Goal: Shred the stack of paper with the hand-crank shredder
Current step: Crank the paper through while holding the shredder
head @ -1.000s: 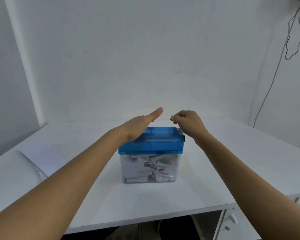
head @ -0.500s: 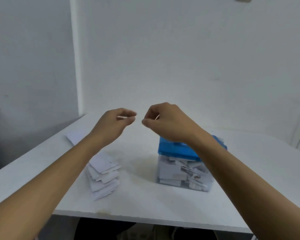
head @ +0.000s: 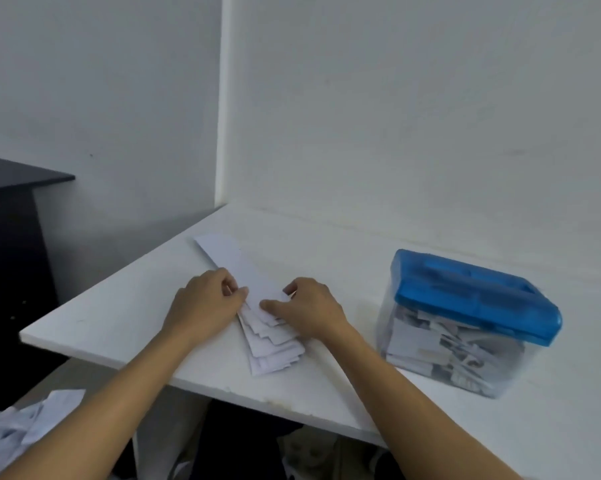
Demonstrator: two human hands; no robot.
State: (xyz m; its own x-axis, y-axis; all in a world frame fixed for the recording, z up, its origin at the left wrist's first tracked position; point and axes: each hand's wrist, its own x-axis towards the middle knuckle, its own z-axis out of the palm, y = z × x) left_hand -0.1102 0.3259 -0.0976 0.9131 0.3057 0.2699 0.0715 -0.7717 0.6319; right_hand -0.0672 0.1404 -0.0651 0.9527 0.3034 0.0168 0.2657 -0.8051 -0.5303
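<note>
A fanned stack of white paper strips [head: 254, 292] lies on the white table [head: 119, 313], left of centre. My left hand [head: 205, 303] rests on the stack's left edge with fingers curled, pinching the top strip. My right hand [head: 309, 310] is on the stack's right side, thumb and forefinger on the same top strip. The shredder [head: 465, 323], a clear box with a blue lid [head: 472, 292], stands to the right, apart from both hands. Paper shreds fill its box. Its crank is hidden from view.
A dark cabinet [head: 11, 258] stands left of the table against the wall. Loose white paper scraps [head: 18, 431] lie below the table's front edge at lower left. The table's near edge runs diagonally under my forearms.
Both hands left the air above the shredder, moved left and came down onto the paper stack. My view turned left, so the shredder now sits at the right.
</note>
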